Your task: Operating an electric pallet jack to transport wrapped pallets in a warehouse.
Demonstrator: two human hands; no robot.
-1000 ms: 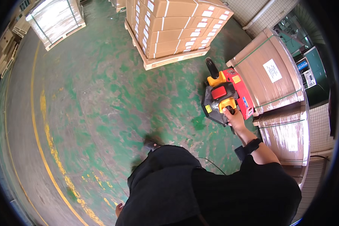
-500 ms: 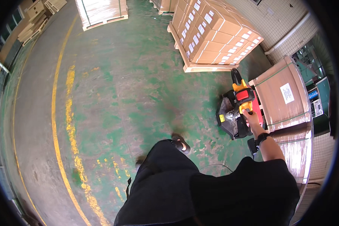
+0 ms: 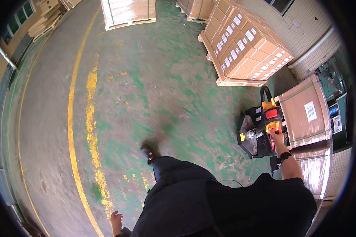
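Right hand [image 3: 278, 139] at the right of the frame, fingers wrapped around the orange and red control head [image 3: 269, 114] of an electric pallet truck [image 3: 254, 136]. Left hand [image 3: 115, 220] at the lower edge, hanging free beside the dark trousers, fingers loosely spread, holding nothing. Truck body black, just left of the control head; behind it, at the far right, a wrapped flat-topped load [image 3: 304, 112] with a white label, seemingly riding on the forks, though forks hidden. Stacked cartons on a wooden pallet [image 3: 245, 43] in the upper right, near the black loop of the handle. Green worn floor [image 3: 158, 91] across the middle, a yellow line [image 3: 71, 118] curving down the left. One shoe [image 3: 148, 152] forward at centre.

Probably towing the load out into the open floor. For a clean pull: firm grip on the head, thumb light on the drive control, arm extended so heels stay ahead of the truck body. Worth watching the gap to the carton pallet at upper right while swinging, and keeping turns wide so the wrapped load does not clip it.
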